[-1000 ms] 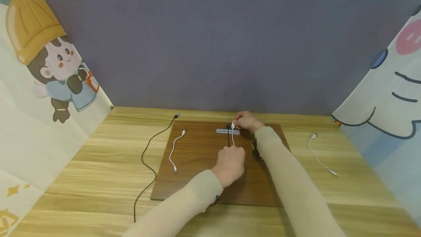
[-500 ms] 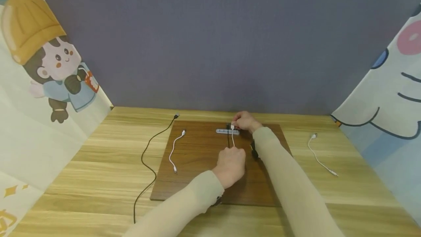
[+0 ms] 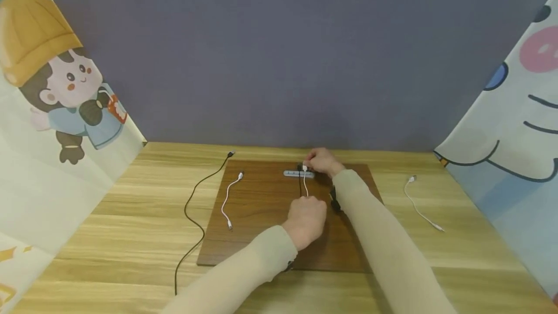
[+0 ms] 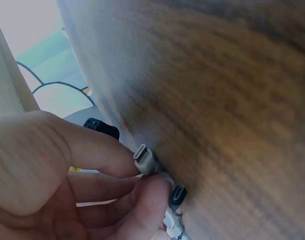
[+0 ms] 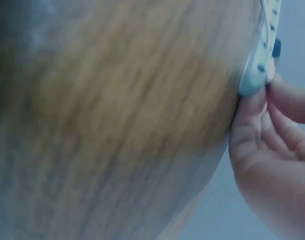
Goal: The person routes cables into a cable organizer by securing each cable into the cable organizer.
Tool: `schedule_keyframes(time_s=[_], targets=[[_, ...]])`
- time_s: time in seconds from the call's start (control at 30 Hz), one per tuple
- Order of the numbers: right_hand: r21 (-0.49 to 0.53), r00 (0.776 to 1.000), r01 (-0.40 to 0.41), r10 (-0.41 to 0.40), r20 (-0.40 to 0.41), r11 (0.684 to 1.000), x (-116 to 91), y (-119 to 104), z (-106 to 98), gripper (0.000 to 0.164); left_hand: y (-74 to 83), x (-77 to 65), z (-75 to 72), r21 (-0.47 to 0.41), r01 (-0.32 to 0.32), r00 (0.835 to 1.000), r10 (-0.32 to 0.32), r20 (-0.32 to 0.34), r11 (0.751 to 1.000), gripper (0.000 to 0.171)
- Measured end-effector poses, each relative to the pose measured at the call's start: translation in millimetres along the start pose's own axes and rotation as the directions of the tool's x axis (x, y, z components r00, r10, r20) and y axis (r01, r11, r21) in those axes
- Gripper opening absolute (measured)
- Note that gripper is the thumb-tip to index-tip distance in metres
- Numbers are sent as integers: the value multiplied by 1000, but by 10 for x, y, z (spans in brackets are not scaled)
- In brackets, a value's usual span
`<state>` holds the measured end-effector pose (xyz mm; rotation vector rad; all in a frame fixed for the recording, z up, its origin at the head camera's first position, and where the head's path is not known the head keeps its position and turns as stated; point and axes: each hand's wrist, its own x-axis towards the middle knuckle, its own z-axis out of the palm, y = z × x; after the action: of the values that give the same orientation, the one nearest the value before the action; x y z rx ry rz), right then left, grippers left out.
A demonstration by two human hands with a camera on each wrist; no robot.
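Observation:
A pale cable clip strip [image 3: 287, 173] lies near the far edge of a dark brown board [image 3: 257, 217]. A white USB cable [image 3: 306, 187] and a black cable [image 3: 300, 186] cross it side by side. My left hand [image 3: 306, 219] pinches the white cable's near end; in the left wrist view, its small connector [image 4: 144, 161] sticks out past the thumb and finger, with a black connector [image 4: 178, 196] close by. At the strip's far side my right hand [image 3: 323, 161] pinches the white cable's larger plug [image 3: 304, 168], partly hidden by fingers in the right wrist view.
Another short white cable [image 3: 224, 202] lies on the board's left part. Left of the board a long black cable [image 3: 186, 207] curves over the light wood table [image 3: 131, 217]; a third white cable [image 3: 416, 206] lies at the right. A grey panel [image 3: 279, 62] stands behind.
The white cable has slid slightly toward me, bringing its larger plug closer to the clip strip. My left hand has drawn back a little; the right hand keeps its pinch. The head view has shifted slightly.

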<state>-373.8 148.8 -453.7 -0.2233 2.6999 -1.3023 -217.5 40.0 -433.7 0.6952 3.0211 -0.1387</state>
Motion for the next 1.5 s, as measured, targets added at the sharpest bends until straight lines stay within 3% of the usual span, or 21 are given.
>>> schedule_keyframes(time_s=[0.13, 0.3, 0.53, 0.77, 1.03, 1.27, 1.5], targets=[[-97, 998, 57, -60, -32, 994, -87, -20, 23, 18, -3, -63, 17, 27, -32, 999, 31, 20, 999, 4], [-140, 993, 76, -88, -82, 987, -234, -30, -70, 18, -16, -136, 29, 54, -62, 998, 61, 20, 997, 5], [-141, 992, 77, -90, -86, 987, -496, 20, -361, 22, -53, -225, 14, 34, -75, 996, 73, 53, 997, 6], [-257, 986, 75, -110, -126, 964, -716, 219, -723, 20, -28, -291, -10, 84, -84, 995, 79, 55, 993, 6], [-376, 991, 37, -82, -104, 926, -941, 358, -1140, 21, 49, -328, -15, 172, -89, 995, 78, 69, 981, 13], [-506, 994, 23, -76, -83, 862, -989, 536, -1429, 30, 118, -288, 48, 294, -119, 991, 94, 96, 949, 16], [-529, 999, -48, 42, -23, 847, -1092, 786, -1603, 44, 134, -254, 90, 343, -121, 990, 90, 107, 932, 18]])
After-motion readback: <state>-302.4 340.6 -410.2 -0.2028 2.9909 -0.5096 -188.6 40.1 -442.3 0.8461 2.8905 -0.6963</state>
